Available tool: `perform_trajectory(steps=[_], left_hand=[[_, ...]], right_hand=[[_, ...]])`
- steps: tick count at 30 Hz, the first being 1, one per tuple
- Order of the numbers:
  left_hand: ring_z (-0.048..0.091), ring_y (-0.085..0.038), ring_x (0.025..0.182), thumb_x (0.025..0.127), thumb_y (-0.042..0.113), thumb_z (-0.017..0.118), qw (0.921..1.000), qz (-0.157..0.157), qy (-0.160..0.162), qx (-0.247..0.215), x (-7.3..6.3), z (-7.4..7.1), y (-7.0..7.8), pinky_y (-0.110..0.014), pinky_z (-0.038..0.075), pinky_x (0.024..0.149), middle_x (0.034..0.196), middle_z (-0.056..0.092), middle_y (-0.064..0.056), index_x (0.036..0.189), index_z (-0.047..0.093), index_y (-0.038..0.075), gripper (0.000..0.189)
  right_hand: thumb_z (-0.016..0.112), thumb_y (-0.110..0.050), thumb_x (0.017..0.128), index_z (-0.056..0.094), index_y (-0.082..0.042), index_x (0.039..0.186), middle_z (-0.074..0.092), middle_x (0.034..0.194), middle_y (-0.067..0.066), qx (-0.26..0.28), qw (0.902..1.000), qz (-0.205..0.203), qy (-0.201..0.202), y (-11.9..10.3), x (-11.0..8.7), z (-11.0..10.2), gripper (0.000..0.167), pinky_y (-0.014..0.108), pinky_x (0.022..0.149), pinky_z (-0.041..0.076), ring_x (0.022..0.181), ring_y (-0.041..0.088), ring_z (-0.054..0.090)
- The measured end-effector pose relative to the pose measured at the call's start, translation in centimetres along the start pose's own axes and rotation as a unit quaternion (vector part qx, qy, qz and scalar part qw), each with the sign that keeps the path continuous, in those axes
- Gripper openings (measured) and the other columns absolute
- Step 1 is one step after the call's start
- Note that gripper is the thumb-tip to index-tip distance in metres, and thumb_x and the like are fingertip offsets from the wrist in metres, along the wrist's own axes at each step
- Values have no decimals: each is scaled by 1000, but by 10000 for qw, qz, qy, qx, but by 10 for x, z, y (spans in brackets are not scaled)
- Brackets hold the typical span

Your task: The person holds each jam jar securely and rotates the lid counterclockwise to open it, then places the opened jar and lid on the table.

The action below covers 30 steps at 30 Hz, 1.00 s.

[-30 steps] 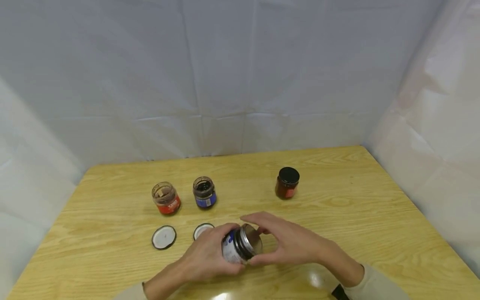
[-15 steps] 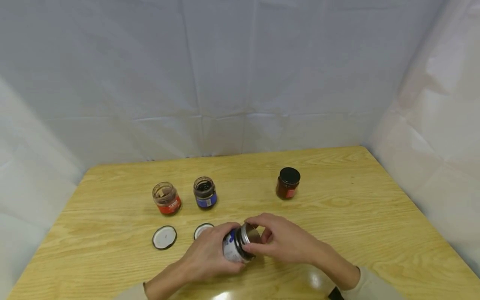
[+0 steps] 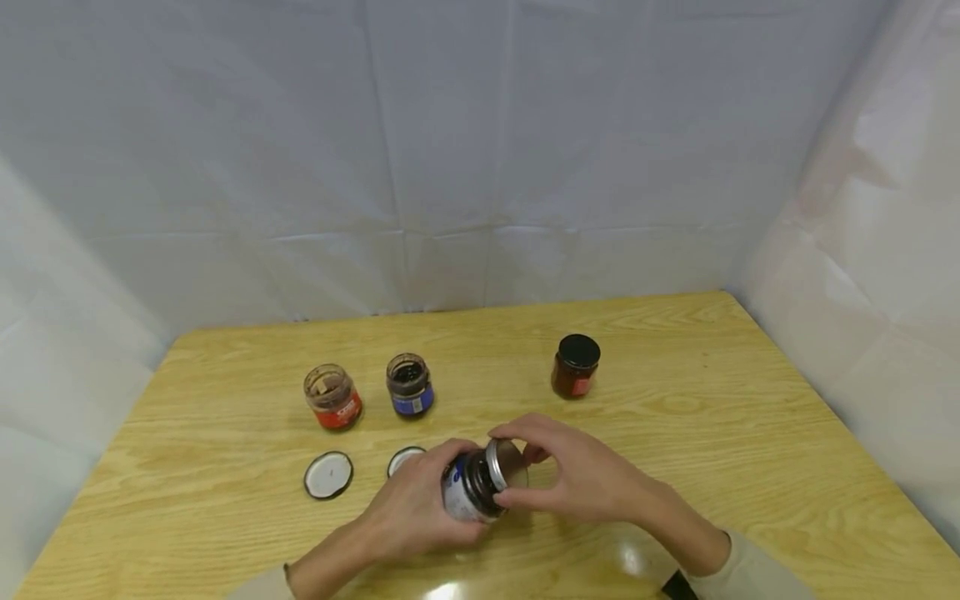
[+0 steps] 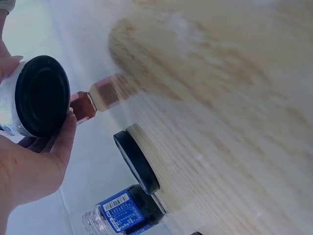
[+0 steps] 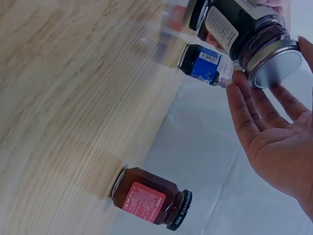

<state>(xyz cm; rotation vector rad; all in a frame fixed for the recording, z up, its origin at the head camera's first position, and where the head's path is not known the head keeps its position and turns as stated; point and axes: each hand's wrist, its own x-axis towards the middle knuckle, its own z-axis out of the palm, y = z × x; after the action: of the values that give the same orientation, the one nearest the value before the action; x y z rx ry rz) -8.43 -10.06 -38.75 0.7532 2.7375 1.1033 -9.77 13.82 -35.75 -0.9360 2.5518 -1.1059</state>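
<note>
My left hand (image 3: 416, 508) grips a tilted glass jar (image 3: 459, 493) with a white and blue label and dark contents. In the left wrist view the black underside of the jar (image 4: 43, 95) faces the camera above the table. Fingers and thumb of my right hand (image 3: 577, 475) pinch the edge of a silver lid (image 3: 513, 465) at the jar's mouth. The lid sits askew, and the dark threaded neck shows between it and the label. From the right wrist, the lid (image 5: 279, 68) overlaps the neck, fingertips at its rim.
Two uncovered jars, one red-labelled (image 3: 339, 410) and one blue-labelled (image 3: 412, 403), stand at the left of the wooden table (image 3: 720, 433). Before them lie two lids, white side up (image 3: 328, 475) (image 3: 405, 458). A black-capped jar (image 3: 576, 367) stands at back right.
The silver lid has shifted away from the jar, exposing more neck. My right hand closed in on the lid, then moved slightly up and right with it. The left hand stays nearly still.
</note>
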Motion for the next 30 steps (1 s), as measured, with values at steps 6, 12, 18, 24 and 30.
perform_trajectory(steps=[6, 12, 18, 24, 30], left_hand=[[55, -9, 79, 60, 39, 84, 9998, -146, 148, -29, 2, -1, -1, -26, 47, 65, 97, 61, 6, 121, 56, 18, 70], [56, -11, 85, 59, 29, 83, 9986, -300, 403, -164, 7, 0, -4, -29, 48, 70, 102, 61, 3, 120, 54, 14, 69], [57, -13, 88, 58, 25, 84, 9974, -380, 552, -262, 14, 1, -7, -34, 48, 74, 104, 61, 0, 119, 55, 11, 69], [56, -14, 86, 58, 27, 83, 9970, -465, 553, -277, 22, 2, -9, -34, 48, 73, 103, 61, -2, 119, 54, 10, 70], [56, -15, 86, 58, 29, 83, 9963, -582, 606, -187, 30, 4, -9, -35, 48, 75, 104, 61, -2, 120, 55, 9, 70]], right_hand=[[67, -57, 82, 50, -33, 132, 51, 124, -18, 214, 9994, 222, 167, 3, -2, -3, 58, 37, 83, 50, 92, 5, 57], [67, -56, 82, 50, -30, 134, 52, 125, -17, 303, 9987, 311, 283, 6, -4, -3, 60, 38, 82, 50, 92, 4, 59], [67, -54, 83, 51, -29, 133, 54, 123, -16, 311, 9985, 292, 339, 9, -6, -2, 59, 36, 82, 51, 90, 4, 60], [66, -54, 83, 53, -22, 134, 55, 121, -14, 151, 9984, 340, 432, 12, -9, -1, 61, 33, 81, 50, 89, 3, 59], [66, -55, 84, 53, -20, 134, 55, 122, -15, 143, 9983, 406, 393, 14, -13, -2, 62, 33, 81, 50, 89, 3, 60]])
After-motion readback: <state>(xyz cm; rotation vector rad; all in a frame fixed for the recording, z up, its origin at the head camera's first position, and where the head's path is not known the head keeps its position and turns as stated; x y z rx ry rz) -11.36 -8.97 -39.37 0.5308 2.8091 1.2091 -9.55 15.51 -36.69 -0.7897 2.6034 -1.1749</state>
